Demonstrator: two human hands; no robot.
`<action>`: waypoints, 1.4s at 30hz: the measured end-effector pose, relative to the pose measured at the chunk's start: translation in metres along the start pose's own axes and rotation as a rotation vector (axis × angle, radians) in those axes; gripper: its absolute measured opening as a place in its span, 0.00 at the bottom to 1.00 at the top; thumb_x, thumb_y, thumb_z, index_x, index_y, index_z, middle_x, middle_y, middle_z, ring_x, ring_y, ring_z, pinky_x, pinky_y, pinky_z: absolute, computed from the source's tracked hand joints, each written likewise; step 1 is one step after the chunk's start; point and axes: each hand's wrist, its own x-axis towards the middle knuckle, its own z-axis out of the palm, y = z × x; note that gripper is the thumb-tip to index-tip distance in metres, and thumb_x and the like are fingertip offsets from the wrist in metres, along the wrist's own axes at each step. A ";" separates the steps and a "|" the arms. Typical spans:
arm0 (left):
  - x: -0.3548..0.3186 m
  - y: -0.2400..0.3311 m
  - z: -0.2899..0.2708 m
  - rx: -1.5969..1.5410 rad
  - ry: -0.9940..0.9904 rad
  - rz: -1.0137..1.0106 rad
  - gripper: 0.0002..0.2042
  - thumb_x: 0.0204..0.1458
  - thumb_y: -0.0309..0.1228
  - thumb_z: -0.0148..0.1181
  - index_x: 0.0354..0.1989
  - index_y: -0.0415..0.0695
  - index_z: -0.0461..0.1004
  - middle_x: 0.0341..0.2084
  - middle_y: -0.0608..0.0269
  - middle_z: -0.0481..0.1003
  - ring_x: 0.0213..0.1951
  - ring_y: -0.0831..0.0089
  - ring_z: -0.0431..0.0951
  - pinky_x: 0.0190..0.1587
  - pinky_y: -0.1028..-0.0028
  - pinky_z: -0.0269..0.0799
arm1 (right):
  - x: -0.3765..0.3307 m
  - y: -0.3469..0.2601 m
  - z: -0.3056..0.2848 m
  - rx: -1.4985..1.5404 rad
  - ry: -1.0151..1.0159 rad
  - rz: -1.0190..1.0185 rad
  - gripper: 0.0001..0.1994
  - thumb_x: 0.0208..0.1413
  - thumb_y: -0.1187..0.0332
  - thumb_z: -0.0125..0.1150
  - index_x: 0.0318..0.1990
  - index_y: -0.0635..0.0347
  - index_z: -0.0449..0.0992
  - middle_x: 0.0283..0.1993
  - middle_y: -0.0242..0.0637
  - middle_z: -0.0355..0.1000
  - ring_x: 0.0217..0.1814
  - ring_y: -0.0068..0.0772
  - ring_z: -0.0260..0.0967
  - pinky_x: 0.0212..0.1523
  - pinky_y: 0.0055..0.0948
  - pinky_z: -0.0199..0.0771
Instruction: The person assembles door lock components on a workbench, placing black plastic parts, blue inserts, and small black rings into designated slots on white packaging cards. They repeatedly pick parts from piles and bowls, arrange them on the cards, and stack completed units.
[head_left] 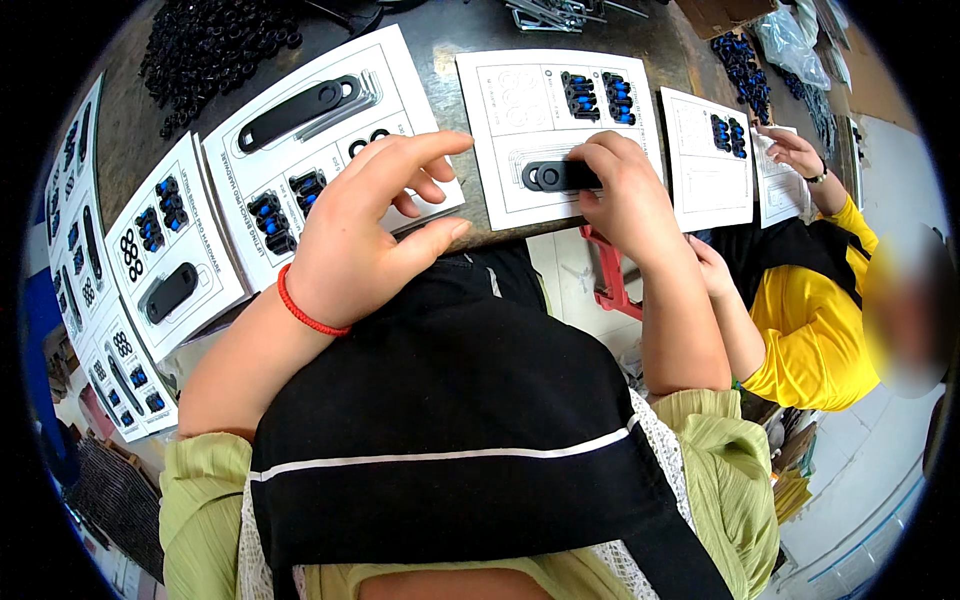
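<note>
My right hand [632, 195] pinches a long black flat piece with a rounded, holed end [546, 177]. The piece lies over the outlines on a white printed card [520, 215]; its right end is hidden by my fingers. Two groups of black bolts with blue bands [600, 97] sit at the top of that card. My left hand [365, 220], a red cord around its wrist, hovers over the neighbouring card [385, 75] with fingers apart and nothing in them. On that card are another black flat piece [300, 112], more bolts [272, 222] and black rings [368, 143].
More filled cards [205, 215] overlap at the left. A heap of black rings [205, 50] and metal hex keys [550, 12] lie along the back. At right, a co-worker in yellow [815, 320] reaches over further cards [705, 195], near a pile of blue-banded bolts [740, 75].
</note>
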 end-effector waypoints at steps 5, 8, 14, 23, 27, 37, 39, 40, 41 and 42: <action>0.001 0.000 -0.002 0.028 -0.041 -0.007 0.26 0.45 0.22 0.65 0.56 0.44 0.69 0.40 0.62 0.72 0.38 0.75 0.73 0.39 0.77 0.70 | 0.006 -0.001 -0.005 -0.029 -0.031 -0.035 0.18 0.34 0.80 0.63 0.39 0.62 0.75 0.42 0.43 0.70 0.48 0.50 0.67 0.50 0.39 0.69; 0.001 0.000 -0.003 -0.003 -0.062 -0.046 0.25 0.44 0.22 0.65 0.55 0.44 0.70 0.38 0.62 0.72 0.37 0.74 0.73 0.38 0.77 0.70 | 0.006 0.001 -0.008 0.005 -0.022 -0.077 0.18 0.33 0.80 0.63 0.38 0.62 0.75 0.40 0.43 0.70 0.45 0.50 0.68 0.49 0.40 0.69; 0.004 0.000 -0.009 0.017 -0.030 -0.033 0.22 0.45 0.25 0.65 0.52 0.45 0.72 0.37 0.60 0.72 0.36 0.70 0.75 0.36 0.74 0.72 | 0.056 0.005 -0.042 0.071 0.157 -0.040 0.12 0.42 0.77 0.65 0.38 0.61 0.78 0.39 0.43 0.73 0.44 0.48 0.71 0.46 0.40 0.72; -0.001 -0.006 -0.017 0.056 0.052 -0.001 0.19 0.47 0.31 0.64 0.49 0.43 0.72 0.38 0.56 0.73 0.38 0.65 0.78 0.41 0.67 0.75 | 0.148 0.031 -0.012 -0.296 0.083 0.229 0.10 0.44 0.71 0.59 0.36 0.60 0.78 0.41 0.47 0.73 0.44 0.50 0.71 0.44 0.45 0.74; -0.012 -0.006 -0.029 0.060 0.177 -0.006 0.16 0.48 0.30 0.63 0.46 0.43 0.72 0.34 0.58 0.72 0.36 0.64 0.76 0.39 0.69 0.73 | 0.137 0.029 -0.016 -0.151 0.398 -0.039 0.07 0.50 0.76 0.58 0.38 0.64 0.74 0.39 0.48 0.70 0.40 0.51 0.69 0.40 0.43 0.71; 0.007 -0.014 -0.006 -0.218 0.286 -0.092 0.11 0.58 0.35 0.55 0.37 0.39 0.75 0.28 0.59 0.75 0.30 0.71 0.76 0.34 0.73 0.71 | 0.061 -0.114 -0.012 0.316 0.336 -0.416 0.10 0.39 0.81 0.66 0.32 0.62 0.75 0.31 0.42 0.72 0.32 0.44 0.71 0.32 0.34 0.72; 0.002 -0.003 -0.017 -0.333 0.214 -0.218 0.12 0.61 0.35 0.51 0.35 0.38 0.75 0.26 0.63 0.75 0.31 0.78 0.73 0.33 0.75 0.70 | 0.050 -0.117 0.002 0.413 0.297 -0.407 0.14 0.40 0.76 0.71 0.37 0.61 0.78 0.37 0.43 0.74 0.37 0.44 0.73 0.37 0.34 0.75; -0.001 -0.010 -0.010 -0.266 0.240 -0.228 0.15 0.60 0.38 0.48 0.30 0.37 0.73 0.25 0.51 0.75 0.29 0.62 0.76 0.34 0.66 0.70 | 0.048 -0.117 0.000 0.463 0.265 -0.463 0.13 0.42 0.76 0.70 0.39 0.60 0.78 0.37 0.42 0.74 0.37 0.43 0.73 0.38 0.34 0.75; -0.003 -0.007 -0.010 -0.285 0.151 -0.335 0.15 0.59 0.37 0.48 0.29 0.38 0.73 0.24 0.52 0.75 0.28 0.62 0.76 0.34 0.66 0.70 | 0.042 -0.113 0.000 0.497 0.239 -0.472 0.12 0.43 0.76 0.69 0.38 0.60 0.78 0.38 0.42 0.74 0.38 0.43 0.74 0.39 0.34 0.75; -0.002 0.000 -0.013 -0.284 0.064 -0.435 0.15 0.59 0.37 0.48 0.29 0.38 0.73 0.22 0.54 0.75 0.26 0.62 0.76 0.33 0.66 0.70 | 0.034 -0.107 0.000 0.531 0.252 -0.408 0.13 0.42 0.77 0.68 0.39 0.61 0.78 0.39 0.42 0.73 0.39 0.43 0.73 0.39 0.34 0.75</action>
